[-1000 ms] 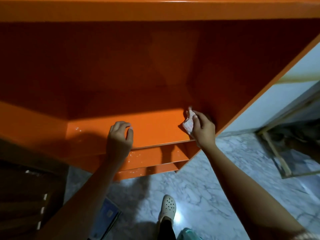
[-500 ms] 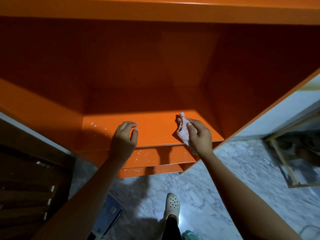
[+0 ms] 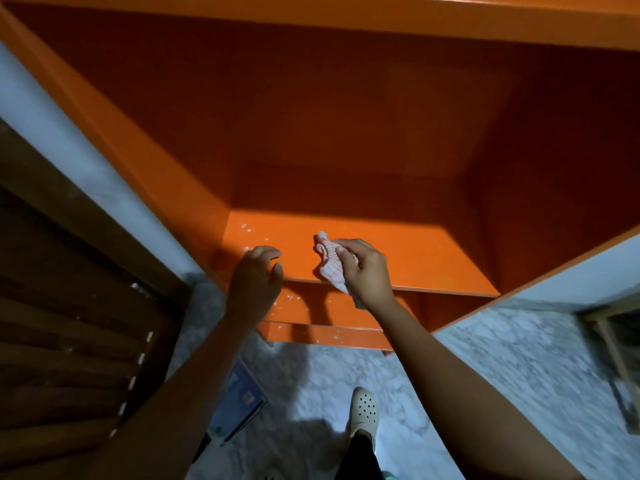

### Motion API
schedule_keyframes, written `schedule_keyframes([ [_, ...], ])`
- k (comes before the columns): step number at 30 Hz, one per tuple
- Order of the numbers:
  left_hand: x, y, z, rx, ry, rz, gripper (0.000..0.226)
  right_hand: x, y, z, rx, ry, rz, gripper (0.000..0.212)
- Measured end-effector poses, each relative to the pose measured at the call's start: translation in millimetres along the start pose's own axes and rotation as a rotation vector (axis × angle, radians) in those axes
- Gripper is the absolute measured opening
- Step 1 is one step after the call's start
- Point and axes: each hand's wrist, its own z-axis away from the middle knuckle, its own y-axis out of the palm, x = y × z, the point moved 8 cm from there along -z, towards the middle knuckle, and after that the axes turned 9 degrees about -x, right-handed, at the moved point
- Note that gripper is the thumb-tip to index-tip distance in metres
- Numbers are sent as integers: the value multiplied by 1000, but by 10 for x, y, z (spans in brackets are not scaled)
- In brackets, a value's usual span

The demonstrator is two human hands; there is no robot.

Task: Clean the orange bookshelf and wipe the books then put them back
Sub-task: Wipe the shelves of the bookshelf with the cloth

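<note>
Below your left forearm one book (image 3: pixel 239 400) lies on the marble floor beside your one visible shoe (image 3: pixel 363 408), and two lower boards (image 3: pixel 311 308) show just under both hands, not yet wiped by the look of their flecks. Your left hand (image 3: pixel 254 278) curls its fingers over the front edge of the orange bookshelf (image 3: pixel 433 258) as a brace, while just to its right your right hand (image 3: pixel 367 271) pinches the single bunched cloth (image 3: pixel 329 263) against the same board. Press with the whole wad and sweep left into the white specks (image 3: pixel 246 228) beyond your left fingertips, too small to count.
</note>
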Motion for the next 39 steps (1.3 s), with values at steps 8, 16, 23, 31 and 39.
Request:
schedule_keyframes([
  [8,72,-750,213,-405,-90,-20,23,366,482,-32,287,107,-330,19],
  [16,299,-1014,112,-610,-196,134,50,130,518,-903,106,82,-94,35],
  [23,183,-980,43,-579,-235,210,58,205,1233,-1250,362,-135,197,42],
  [31,270,-953,73,-640,-277,161,60,556,1955,-1052,720,-429,167,30],
  [39,225,-979,77,-658,-322,131,55,870,1854,-468,882,-621,-99,56],
])
